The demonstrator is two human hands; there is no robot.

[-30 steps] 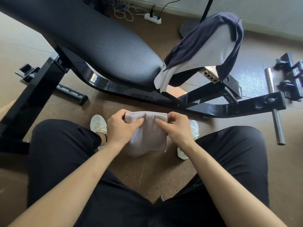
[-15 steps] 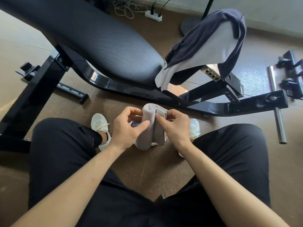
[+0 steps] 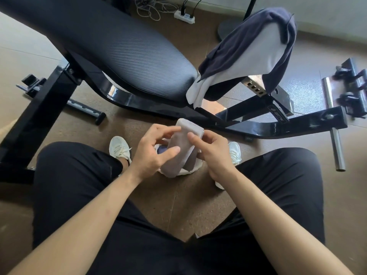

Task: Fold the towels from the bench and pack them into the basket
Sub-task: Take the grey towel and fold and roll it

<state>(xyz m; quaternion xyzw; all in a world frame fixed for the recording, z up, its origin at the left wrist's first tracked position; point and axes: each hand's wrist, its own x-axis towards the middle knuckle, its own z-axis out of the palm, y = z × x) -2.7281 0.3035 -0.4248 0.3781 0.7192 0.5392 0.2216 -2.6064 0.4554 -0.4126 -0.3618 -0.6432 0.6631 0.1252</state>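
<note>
Between the knees, low over the floor, the grey towel (image 3: pixel 176 163) is held upright as a narrow folded bundle. Its lower end meets the white rim of what appears to be the basket (image 3: pixel 193 169), which stands between the person's shoes and is largely hidden by the hands.

Hand state: the left hand (image 3: pixel 156 149) pinches the left side of the bundle, thumb on the near face and fingers curled to the far face. The right hand (image 3: pixel 212 153) grips the right side, with its index finger laid along the near face. The hands are close together, with only the towel between them.

Step in hand: judged to be packing, with folding of this item complete.

Next move: lower the bundle into the basket with the fold kept compressed, then release both hands together so the layers do not spring open.

Remaining work: a navy towel (image 3: pixel 248 36) and a white towel (image 3: pixel 258 54) lie draped over the far right pad of the bench (image 3: pixel 129 52), unfolded.
</note>
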